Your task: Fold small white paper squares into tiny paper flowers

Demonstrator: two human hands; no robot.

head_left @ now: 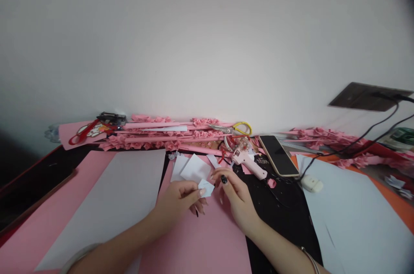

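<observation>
My left hand [183, 198] pinches a small folded piece of white paper [207, 187] between thumb and fingers. Just to its right is my right hand [236, 196], its fingers loosely curved and apart, with nothing seen in them; whether a fingertip touches the paper's edge I cannot tell. Both hands are over a large pink sheet [200, 239]. Beyond them lie white paper squares [195, 168] that partly overlap. A pale pink glue gun [250, 164] lies past my right hand.
Pink paper flower stems [155, 138] lie along the wall with yellow-handled scissors [237, 128] on them. At right are a phone [278, 155], a white earbud case [312, 184] and a large white sheet [355, 218]. Black cables [349, 141] run from a wall socket [365, 96]. Another white sheet [113, 205] covers the left.
</observation>
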